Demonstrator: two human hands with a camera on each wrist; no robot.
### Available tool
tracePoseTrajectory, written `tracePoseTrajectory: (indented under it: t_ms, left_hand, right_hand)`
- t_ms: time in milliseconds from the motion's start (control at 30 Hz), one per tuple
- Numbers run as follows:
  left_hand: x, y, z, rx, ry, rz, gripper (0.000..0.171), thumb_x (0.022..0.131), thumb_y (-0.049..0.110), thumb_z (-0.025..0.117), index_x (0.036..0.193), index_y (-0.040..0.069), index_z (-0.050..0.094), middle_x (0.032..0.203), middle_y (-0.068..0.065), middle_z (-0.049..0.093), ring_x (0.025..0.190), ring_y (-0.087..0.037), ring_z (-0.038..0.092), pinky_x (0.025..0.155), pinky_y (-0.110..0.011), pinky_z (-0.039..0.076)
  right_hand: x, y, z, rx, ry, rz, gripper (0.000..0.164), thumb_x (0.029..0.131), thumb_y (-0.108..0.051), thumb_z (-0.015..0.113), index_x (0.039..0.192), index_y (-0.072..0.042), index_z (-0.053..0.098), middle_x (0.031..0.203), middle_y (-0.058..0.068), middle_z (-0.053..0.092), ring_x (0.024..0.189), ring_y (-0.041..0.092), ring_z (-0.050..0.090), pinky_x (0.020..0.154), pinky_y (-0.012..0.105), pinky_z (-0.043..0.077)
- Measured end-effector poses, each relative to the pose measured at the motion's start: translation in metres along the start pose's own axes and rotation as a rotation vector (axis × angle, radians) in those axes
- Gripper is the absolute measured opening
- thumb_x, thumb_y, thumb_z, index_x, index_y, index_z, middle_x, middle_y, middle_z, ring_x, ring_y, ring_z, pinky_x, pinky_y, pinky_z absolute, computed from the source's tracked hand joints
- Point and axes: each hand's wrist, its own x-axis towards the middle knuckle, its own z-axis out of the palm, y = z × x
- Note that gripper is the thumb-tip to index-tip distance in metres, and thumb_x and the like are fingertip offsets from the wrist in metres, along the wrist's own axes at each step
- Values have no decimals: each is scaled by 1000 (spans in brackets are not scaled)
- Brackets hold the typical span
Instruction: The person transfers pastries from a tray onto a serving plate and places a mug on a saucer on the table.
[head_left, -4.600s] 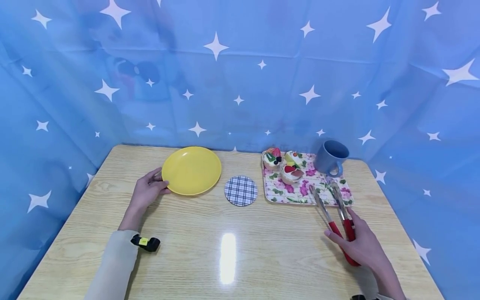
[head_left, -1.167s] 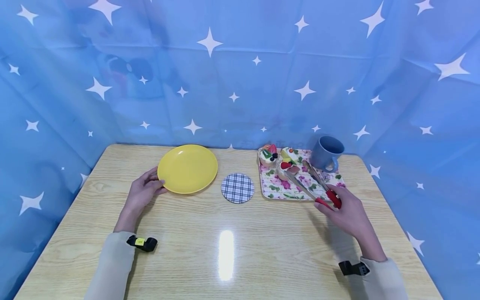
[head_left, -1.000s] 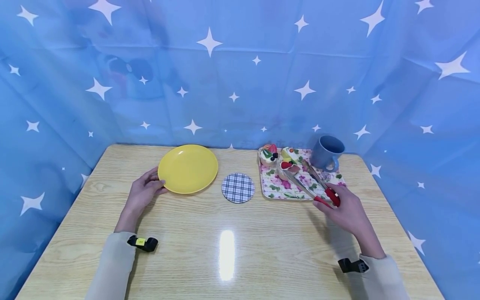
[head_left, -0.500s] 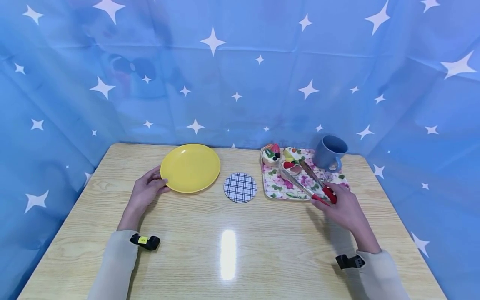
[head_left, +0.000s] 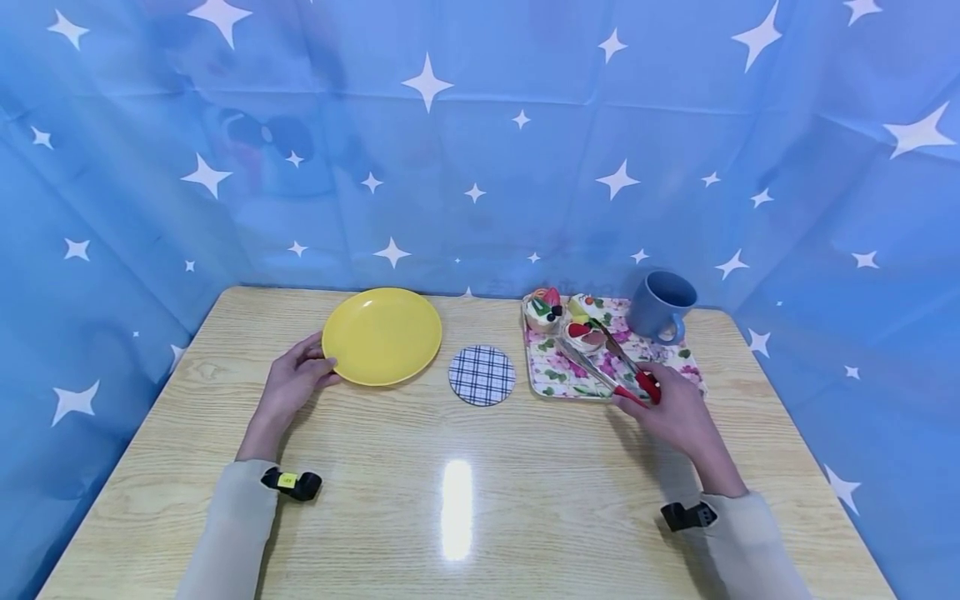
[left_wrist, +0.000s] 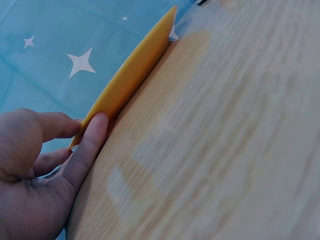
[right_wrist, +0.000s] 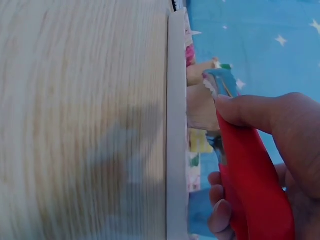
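Note:
My left hand point(head_left: 295, 379) pinches the near-left rim of the yellow plate point(head_left: 382, 337), which lies on the table. In the left wrist view its thumb and fingers point(left_wrist: 52, 125) meet at the plate's edge. My right hand point(head_left: 670, 410) grips the red handles of metal tongs point(head_left: 592, 367). The tong tips straddle the front cupcake point(head_left: 581, 335), topped with red fruit and cream, on the floral tray point(head_left: 555, 383). Whether both tips press on it I cannot tell. Behind it on the tray are another fruit-topped cupcake point(head_left: 542, 312) and a small cake piece point(head_left: 584, 309).
A blue mug point(head_left: 662, 307) stands at the tray's right rear, close to the tongs. Between plate and tray lies a round checked coaster point(head_left: 482, 376). A blue star-patterned curtain point(head_left: 480, 150) hangs behind the wooden table point(head_left: 525, 517).
My right hand has lifted the tongs from in front of the tray and moved left; their tips have closed in around the front cupcake. My left hand stays at the plate.

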Motion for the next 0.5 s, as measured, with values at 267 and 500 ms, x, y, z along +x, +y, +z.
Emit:
tracePoseTrajectory:
  t_ms: [267,500]
  left_hand:
    - [1,-1,0,-4,5,3,69,104,12,60,164,14,25,127,-9,50,96,1,68,91,-22,64]
    - [1,-1,0,-2,13,-2,69,104,13,60,164,15,26,127,-9,50,97,0,68,91,-23,64]
  right_hand:
    - [3,1,6,33,10,-2,72,90,-43,78,140,2,53,107,22,64,79,25,53,56,26,40]
    - [5,3,12,48,15,-16,68,91,-48,76,134,2,55,90,15,63,68,21,49,51,25,37]
